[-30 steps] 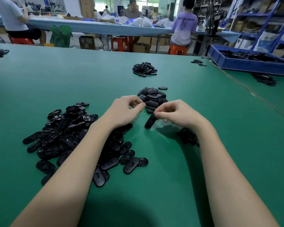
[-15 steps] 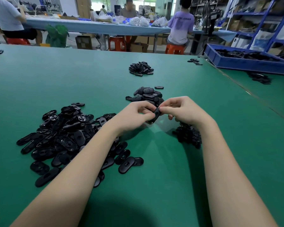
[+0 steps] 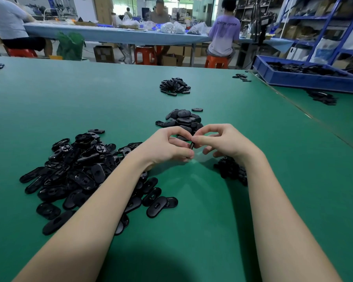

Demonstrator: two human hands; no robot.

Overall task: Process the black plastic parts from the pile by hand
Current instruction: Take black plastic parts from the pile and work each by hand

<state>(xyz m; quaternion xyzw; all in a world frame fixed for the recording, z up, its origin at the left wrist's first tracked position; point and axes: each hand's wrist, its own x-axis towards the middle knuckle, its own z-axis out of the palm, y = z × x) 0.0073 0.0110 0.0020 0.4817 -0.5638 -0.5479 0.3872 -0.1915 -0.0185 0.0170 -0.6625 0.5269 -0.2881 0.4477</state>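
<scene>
**Both hands pinching one black part above the green mat**

While held edge-on between both sets of fingertips, black plastic part (image 3: 191,145) shows only a thin dark rim, raised above green table (image 3: 253,200). Smooth matte mat, seamless across the near half. Left of the held part, big pile (image 3: 73,169): flat oval shells, glossy, some with moulded slots facing up, spilled loosely toward the near edge. Just beyond the held part, neat stack (image 3: 183,121) of the same ovals, domed sides up. Right of it and nearer, small dark heap (image 3: 230,169), partly hidden by the forearm. Far beyond, another heap (image 3: 174,86); far right, blue tray (image 3: 293,78) at the table edge. Open green mat near of the held part, between the forearms. Left hand (image 3: 167,147) curled, thumb and forefinger pinching the part; right hand (image 3: 224,143) likewise pinching it from the other side, remaining fingers tucked under.
</scene>
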